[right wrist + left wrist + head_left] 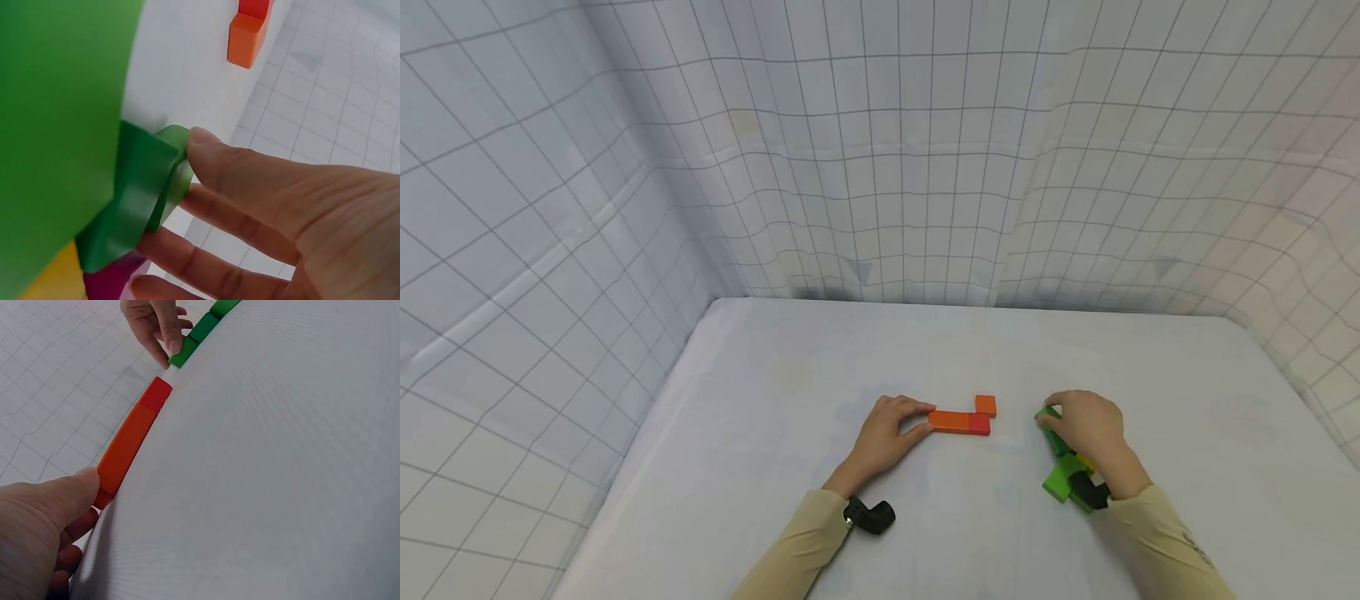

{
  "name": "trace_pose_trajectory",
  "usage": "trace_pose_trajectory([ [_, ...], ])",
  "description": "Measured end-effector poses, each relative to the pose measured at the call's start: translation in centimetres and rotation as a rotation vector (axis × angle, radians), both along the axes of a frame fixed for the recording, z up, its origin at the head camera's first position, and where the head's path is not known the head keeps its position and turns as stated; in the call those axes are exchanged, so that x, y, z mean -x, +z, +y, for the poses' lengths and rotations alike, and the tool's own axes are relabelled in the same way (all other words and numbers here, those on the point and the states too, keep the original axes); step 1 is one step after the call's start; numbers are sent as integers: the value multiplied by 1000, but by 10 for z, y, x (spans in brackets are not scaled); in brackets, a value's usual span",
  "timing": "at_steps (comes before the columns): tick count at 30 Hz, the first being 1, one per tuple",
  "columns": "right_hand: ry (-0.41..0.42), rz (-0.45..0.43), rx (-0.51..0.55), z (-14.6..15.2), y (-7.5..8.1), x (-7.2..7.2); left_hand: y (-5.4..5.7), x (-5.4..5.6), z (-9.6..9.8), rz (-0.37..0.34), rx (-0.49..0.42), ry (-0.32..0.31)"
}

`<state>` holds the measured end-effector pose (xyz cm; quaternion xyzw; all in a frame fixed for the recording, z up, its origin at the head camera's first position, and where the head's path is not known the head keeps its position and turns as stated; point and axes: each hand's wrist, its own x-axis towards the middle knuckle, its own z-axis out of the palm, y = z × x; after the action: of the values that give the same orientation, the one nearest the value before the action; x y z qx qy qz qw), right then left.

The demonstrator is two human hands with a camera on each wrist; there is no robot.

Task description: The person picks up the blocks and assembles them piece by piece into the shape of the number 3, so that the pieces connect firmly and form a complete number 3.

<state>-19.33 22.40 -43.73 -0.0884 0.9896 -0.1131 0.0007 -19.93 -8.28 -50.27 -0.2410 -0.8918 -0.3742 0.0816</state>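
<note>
My left hand [883, 435] pinches the left end of a long orange block [950, 422] between thumb and fingers, on the white table. A red block [979, 424] sits end to end with it, and a small orange block [986, 405] lies just behind the red one. To the right, my right hand [1086, 423] pinches a light green block [180, 184] at the far end of a group of blocks. Directly beside that block is a dark green block [134, 197]. A larger green block [59, 125] fills the left of the right wrist view.
A yellow block [59, 275] and a purple block [112, 278] show low in the right wrist view, partly hidden. Another light green block [1060, 482] lies below my right wrist. White grid-patterned curtains [880, 167] stand behind the table [775, 500] and along both sides.
</note>
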Motion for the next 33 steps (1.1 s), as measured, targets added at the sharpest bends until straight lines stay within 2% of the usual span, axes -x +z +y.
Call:
trace_pose_trajectory([
  [6,42,44,-22,-5,-3,1,-1,0,0,-4,3,0],
  [12,60,34,-16,-11,-3,-1,0,0,0,-8,-2,0],
  [18,113,19,-26,-13,-1,-6,-1,0,-1,-11,-3,-1],
  [25,160,29,25,-13,0,-11,-3,1,0,8,0,0],
  [33,202,-6,116,-12,1,-16,-3,2,0,17,-1,-4],
])
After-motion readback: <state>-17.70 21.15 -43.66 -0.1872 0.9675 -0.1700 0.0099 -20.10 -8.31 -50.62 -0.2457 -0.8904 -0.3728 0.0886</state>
